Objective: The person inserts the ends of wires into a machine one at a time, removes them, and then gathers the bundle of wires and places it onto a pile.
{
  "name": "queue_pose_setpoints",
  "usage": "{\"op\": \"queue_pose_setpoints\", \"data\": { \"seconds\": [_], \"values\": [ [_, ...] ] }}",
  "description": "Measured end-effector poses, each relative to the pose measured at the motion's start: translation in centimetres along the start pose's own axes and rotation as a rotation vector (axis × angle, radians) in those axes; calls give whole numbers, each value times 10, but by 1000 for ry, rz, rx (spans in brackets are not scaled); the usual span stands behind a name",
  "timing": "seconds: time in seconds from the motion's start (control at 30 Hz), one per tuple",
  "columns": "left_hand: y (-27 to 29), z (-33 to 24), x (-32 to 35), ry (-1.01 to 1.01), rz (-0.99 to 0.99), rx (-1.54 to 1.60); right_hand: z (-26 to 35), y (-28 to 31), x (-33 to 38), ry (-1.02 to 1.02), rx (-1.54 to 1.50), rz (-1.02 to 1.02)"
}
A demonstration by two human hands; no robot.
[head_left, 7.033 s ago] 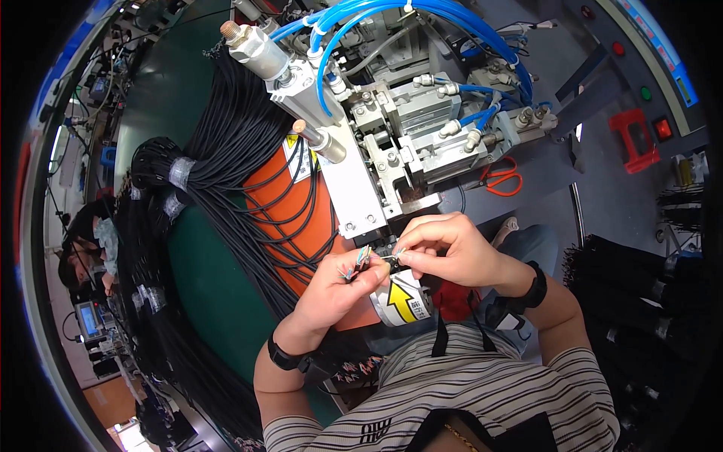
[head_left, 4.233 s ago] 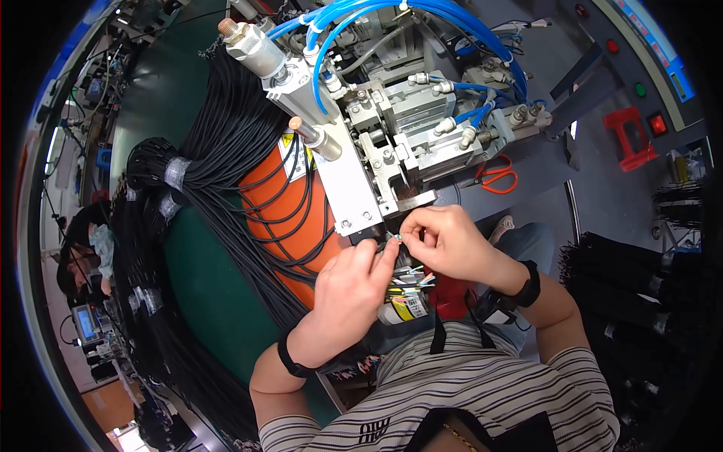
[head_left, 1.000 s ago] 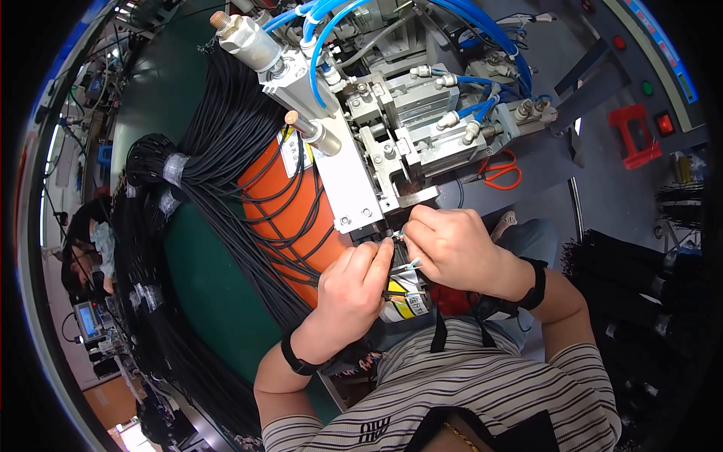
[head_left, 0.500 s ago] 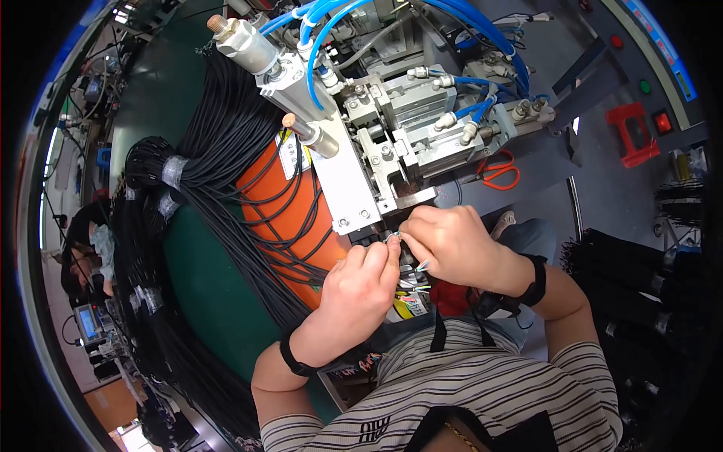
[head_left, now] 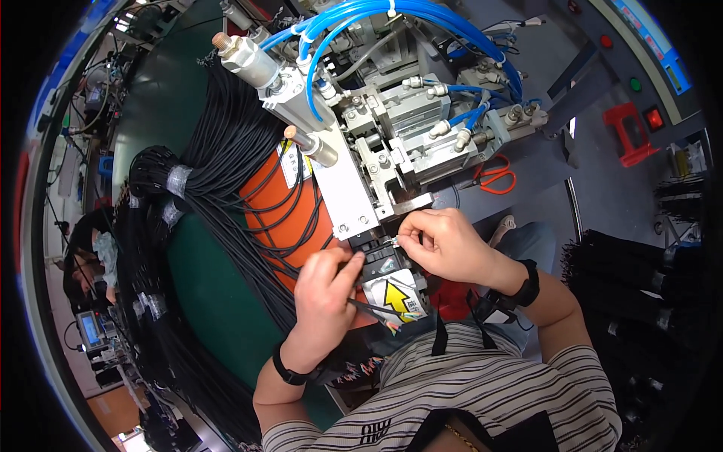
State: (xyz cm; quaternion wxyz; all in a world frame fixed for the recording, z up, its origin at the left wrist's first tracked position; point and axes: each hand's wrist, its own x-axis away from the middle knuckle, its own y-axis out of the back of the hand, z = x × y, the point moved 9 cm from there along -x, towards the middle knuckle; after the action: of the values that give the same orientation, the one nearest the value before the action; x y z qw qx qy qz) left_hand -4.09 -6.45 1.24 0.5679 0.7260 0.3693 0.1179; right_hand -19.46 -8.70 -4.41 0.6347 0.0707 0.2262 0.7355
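My right hand (head_left: 446, 245) is closed in a pinch on small wire ends (head_left: 393, 242) at the front of the machine's dark clamping block (head_left: 373, 252). My left hand (head_left: 322, 292) is curled beside that block, with its thumb and forefinger close to the left edge. From under its fingers a black cable (head_left: 365, 306) sticks out, ending in thin coloured wires (head_left: 395, 325) that fan out over a white label with a yellow arrow (head_left: 395, 295). How the fingers grip the cable is partly hidden.
The machine (head_left: 392, 143) with blue air hoses stands ahead. Bundled black cables (head_left: 218, 135) lie on the green table (head_left: 196, 294) and an orange surface (head_left: 263, 196) at left. Red-handled scissors (head_left: 495, 179) lie at right, near a red holder (head_left: 626, 134).
My left hand has moved left and slightly down, away from the right hand, uncovering the clamping block and arrow label. My right hand stays near the same spot.
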Motion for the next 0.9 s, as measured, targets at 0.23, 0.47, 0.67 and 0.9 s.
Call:
{"op": "queue_pose_setpoints", "data": {
  "seconds": [0.23, 0.47, 0.67, 0.9],
  "values": [
    [5, 9, 2, 103, -63, -159, 22, 4, 9, -8, -132, -20],
    [3, 10, -1, 176, -118, 539, 17, -17, 12, -74, -813, 82],
    [4, -4, -16, 94, -180, 490, -13, -42, 19, -423, -1360, 272],
    [0, -3, -15, 93, -200, 493, 2, -35, 20, -332, -1133, 231]
  ]
}}
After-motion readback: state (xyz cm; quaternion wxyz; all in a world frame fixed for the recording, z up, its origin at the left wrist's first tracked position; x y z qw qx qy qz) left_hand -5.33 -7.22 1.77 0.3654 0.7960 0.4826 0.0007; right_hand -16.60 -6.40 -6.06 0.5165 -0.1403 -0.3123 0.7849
